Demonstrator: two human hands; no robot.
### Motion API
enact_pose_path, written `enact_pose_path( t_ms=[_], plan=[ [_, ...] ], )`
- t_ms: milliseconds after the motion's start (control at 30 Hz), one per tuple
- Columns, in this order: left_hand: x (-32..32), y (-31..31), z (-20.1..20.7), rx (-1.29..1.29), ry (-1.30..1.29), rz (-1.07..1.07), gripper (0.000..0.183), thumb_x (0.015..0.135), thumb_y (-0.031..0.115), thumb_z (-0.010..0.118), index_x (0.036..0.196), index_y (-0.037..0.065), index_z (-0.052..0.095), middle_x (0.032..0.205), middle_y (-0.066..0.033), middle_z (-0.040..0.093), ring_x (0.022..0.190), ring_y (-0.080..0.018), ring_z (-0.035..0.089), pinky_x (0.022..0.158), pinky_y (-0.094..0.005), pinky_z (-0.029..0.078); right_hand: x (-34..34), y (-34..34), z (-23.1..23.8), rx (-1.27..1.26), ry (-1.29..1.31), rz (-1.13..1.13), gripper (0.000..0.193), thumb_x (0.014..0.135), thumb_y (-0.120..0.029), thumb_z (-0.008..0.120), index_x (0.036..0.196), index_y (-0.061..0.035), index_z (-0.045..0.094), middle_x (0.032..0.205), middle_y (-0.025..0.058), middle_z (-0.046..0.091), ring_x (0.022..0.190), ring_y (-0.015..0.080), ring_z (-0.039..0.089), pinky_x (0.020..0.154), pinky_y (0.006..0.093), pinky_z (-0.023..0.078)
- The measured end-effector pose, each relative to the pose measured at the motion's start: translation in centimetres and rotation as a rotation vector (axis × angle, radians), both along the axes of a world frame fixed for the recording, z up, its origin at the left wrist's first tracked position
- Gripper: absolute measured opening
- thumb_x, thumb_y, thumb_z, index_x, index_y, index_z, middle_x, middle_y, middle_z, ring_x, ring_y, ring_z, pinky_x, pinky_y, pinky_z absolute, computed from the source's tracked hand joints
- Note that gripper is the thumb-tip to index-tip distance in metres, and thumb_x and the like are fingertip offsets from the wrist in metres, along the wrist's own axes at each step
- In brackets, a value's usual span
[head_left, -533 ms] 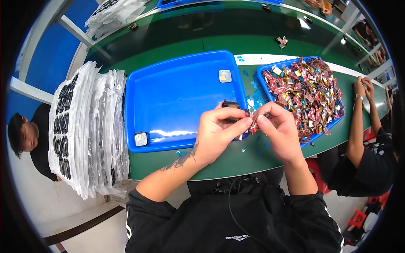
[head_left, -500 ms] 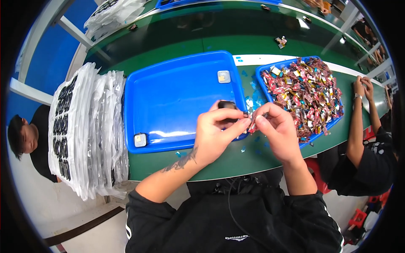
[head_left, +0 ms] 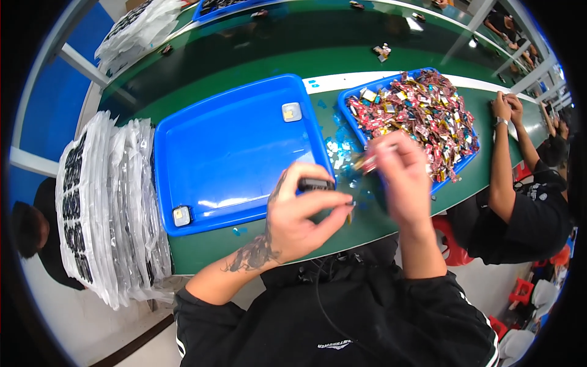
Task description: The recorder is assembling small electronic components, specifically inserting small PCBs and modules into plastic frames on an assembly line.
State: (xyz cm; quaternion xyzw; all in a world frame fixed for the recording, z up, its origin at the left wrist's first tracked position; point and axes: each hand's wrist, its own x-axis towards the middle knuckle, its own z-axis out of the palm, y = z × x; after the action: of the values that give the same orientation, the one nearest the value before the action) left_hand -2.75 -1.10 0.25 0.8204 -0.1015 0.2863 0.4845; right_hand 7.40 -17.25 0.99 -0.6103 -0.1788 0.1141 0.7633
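Observation:
My left hand (head_left: pixel 296 214) is curled around a small black casing (head_left: pixel 316 184) near the front right corner of the wide blue tray (head_left: pixel 161 183). Its thumb and index finger are pinched around a tiny piece too small to name. My right hand (head_left: pixel 405 180), smeared by motion, pinches a small red circuit board (head_left: pixel 369 163) at the left edge of another blue tray (head_left: pixel 351 113). That tray is heaped with similar red boards (head_left: pixel 422 116), some with silvery and yellow parts. Two small square pieces, white one (head_left: pixel 291 112) and dark-rimmed one (head_left: pixel 181 215), lie in the wide tray's corners.
Stacked plastic-wrapped trays of black parts (head_left: pixel 116 208) stand left of the wide tray. Blue film scraps (head_left: pixel 342 150) litter the green table (head_left: pixel 244 248) between the trays. Loose parts (head_left: pixel 382 52) lie farther back. At the right, a co-worker's hands (head_left: pixel 506 107) are busy.
My hands have moved apart. The right has carried the red board up and right toward the heaped tray; the left has dropped nearer me with the casing. The whole view has shifted slightly.

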Motion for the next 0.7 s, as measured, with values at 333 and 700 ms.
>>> enact_pose_path(
  t_ms=[333, 700],
  plan=[
    [0.8, 0.5, -0.7, -0.647, 0.327, -0.22, 0.005, 0.084, 0.002, 0.067, 0.088, -0.002, 0.066, 0.094, -0.0086, 0.06, 0.093, -0.0165, 0.056, 0.085, -0.0309, 0.045, 1.9, -3.2, 2.0, -0.622, -0.91, -0.237, 0.028, 0.074, 0.002, 0.069, 0.101, 0.0003, 0.066, 0.095, 0.0112, 0.065, 0.089, 0.0261, 0.062, 0.082, 0.036, 0.048],
    [0.4, 0.6, -0.7, -0.613, 0.372, -0.401, 0.01, 0.084, 0.003, 0.068, 0.094, 0.0, 0.067, 0.099, -0.009, 0.06, 0.096, -0.0185, 0.057, 0.085, -0.0304, 0.045, -1.3, 0.4, 1.5, -0.002, -0.07, 0.33, 0.009, 0.082, 0.003, 0.069, 0.088, 0.0019, 0.063, 0.083, 0.0049, 0.061, 0.074, 0.0087, 0.058, 0.066, 0.0238, 0.048]
  ],
)
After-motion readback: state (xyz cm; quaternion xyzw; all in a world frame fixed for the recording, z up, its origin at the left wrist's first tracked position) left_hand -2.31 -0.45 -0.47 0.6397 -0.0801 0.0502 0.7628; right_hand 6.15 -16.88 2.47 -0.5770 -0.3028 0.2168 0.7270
